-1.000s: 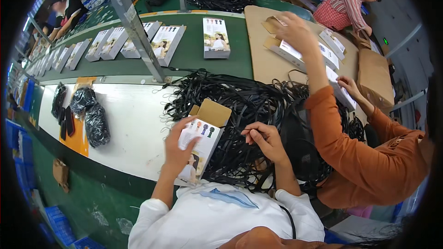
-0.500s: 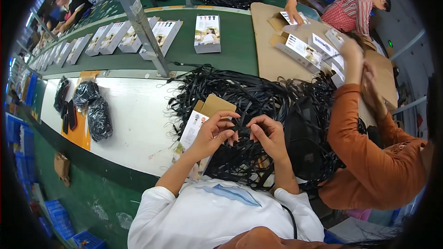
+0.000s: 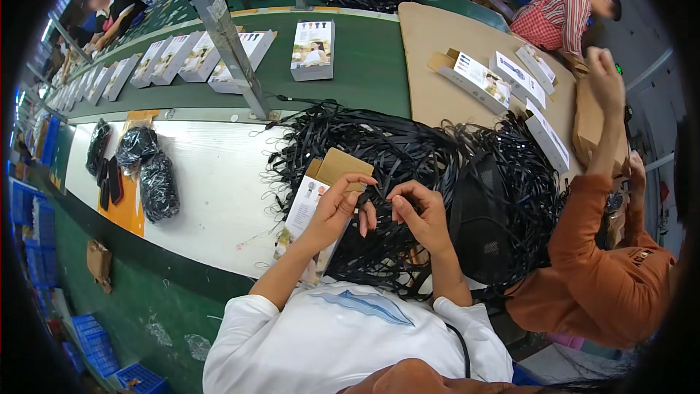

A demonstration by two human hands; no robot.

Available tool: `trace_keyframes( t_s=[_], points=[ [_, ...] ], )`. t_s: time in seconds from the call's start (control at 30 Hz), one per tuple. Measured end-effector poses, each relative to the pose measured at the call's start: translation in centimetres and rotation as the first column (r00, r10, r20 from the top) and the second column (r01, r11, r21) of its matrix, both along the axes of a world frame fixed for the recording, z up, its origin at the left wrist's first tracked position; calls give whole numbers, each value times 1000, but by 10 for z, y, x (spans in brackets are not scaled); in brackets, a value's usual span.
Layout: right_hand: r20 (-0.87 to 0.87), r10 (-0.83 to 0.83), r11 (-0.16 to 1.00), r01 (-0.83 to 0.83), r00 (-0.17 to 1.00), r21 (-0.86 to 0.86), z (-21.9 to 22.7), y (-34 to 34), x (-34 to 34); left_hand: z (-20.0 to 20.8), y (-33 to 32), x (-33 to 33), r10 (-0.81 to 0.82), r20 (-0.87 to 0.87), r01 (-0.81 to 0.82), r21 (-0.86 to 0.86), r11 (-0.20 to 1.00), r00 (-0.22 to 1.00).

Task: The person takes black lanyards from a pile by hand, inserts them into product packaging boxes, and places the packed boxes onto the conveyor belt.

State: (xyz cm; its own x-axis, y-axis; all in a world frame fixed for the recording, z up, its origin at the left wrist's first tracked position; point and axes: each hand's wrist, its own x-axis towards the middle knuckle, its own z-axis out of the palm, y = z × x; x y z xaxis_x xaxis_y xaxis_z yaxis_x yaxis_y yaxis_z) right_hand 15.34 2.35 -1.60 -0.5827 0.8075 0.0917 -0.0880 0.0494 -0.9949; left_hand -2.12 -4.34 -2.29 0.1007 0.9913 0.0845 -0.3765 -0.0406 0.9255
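Observation:
My left hand (image 3: pixel 337 211) and my right hand (image 3: pixel 423 217) are close together above a large heap of black lanyards (image 3: pixel 394 138). Each has its thumb and fingers curled in a pinch, apparently on a thin black lanyard between them. Its strands blend into the dark heap, so the exact grip is hard to see. Under my left wrist stands a printed white box (image 3: pixel 302 208) with its brown cardboard flap (image 3: pixel 345 169) raised. My left hand and forearm cover part of this box.
Black plastic-wrapped bundles (image 3: pixel 157 188) lie on the white table (image 3: pixel 211 175) at left. Printed boxes (image 3: pixel 313 51) line the green conveyor (image 3: pixel 364 51) behind a metal post (image 3: pixel 219 29). A co-worker in an orange sleeve (image 3: pixel 583 226) works at right, beside a cardboard sheet (image 3: pixel 423 44) holding boxes.
My hands stay nearly in place, with small finger shifts. The boxes on the conveyor have slid slightly left. The orange-sleeved co-worker's arms moved right, and a person across lifted a box off the cardboard.

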Motion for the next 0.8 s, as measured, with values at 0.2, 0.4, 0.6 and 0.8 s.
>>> trace_keyframes(
  t_s=[0.2,0.4,0.6,0.8],
  points=[
    [53,17,1000,-18,998,24,-3,-2,-4,-6,1,5,135,57,-129,-100,987,989],
    [218,10,964,-68,976,258,4,-19,-19,-16,5,6,278,-80,-280,-10,960,957],
    [246,-94,817,-66,965,572,-9,-25,-22,-22,8,14,369,-278,-362,77,929,887],
    [256,-165,809,-18,953,587,2,-17,-17,-15,7,20,407,-557,-287,293,912,724]
  ],
)
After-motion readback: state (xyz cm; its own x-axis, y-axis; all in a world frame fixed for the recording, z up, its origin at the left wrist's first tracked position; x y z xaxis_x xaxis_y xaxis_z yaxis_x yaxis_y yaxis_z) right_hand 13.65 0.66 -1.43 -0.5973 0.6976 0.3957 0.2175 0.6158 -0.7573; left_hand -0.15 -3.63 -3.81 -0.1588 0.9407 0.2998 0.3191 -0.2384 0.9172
